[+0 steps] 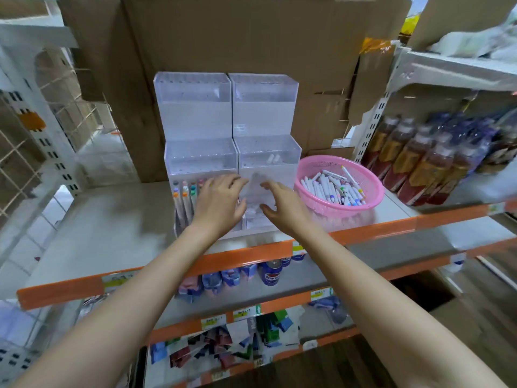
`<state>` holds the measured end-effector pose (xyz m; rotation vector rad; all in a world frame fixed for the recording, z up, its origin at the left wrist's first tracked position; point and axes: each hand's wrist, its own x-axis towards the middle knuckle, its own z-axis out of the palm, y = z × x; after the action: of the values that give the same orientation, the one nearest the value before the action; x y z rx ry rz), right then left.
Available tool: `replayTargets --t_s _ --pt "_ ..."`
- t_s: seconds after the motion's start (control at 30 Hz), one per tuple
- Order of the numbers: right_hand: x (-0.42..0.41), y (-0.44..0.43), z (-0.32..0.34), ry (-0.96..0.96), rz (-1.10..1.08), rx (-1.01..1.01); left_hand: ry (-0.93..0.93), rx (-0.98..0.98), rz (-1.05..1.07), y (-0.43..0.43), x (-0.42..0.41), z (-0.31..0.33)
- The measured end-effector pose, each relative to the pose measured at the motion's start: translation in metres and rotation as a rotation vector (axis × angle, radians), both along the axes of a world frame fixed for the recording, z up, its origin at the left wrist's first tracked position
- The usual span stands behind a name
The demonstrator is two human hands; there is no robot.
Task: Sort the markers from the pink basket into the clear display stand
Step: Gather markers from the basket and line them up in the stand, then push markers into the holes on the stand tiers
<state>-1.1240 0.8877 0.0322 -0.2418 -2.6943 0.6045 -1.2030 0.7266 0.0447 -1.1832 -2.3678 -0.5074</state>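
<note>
The clear display stand (201, 119) rises in stepped tiers on the grey shelf. Several markers (184, 197) with coloured caps stand in its lowest left tier, and two white ones (273, 159) show in the middle right tier. To its right, the pink basket (307, 169) holds several white markers (333, 189). My left hand (221, 200) and my right hand (282, 204) reach side by side over the stand's lowest front tier, with fingers spread and loosely bent. A blurred clear shape (254, 183) lies between them; I cannot tell what it is.
Large cardboard boxes (251, 37) stand behind the stand. Bottles of dark drink (414, 163) fill the shelf to the right. The shelf has an orange front edge (229, 261); cans and packets sit on the shelves below. White racking (33, 121) stands at the left.
</note>
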Motion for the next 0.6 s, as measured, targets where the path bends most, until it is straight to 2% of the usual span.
replayTargets --t_s 0.13,0.37,0.6 --pt "0.013 0.036 0.002 -0.003 -0.024 0.034 0.031 -0.069 -0.058 0.044 0.012 0.000" --pt "0.033 0.124 0.009 -0.017 -0.110 0.081 -0.068 -0.118 -0.148 0.130 0.029 -0.003" --pt "0.044 0.201 0.004 -0.144 -0.218 0.117 -0.070 -0.173 -0.210 0.219 0.032 -0.007"
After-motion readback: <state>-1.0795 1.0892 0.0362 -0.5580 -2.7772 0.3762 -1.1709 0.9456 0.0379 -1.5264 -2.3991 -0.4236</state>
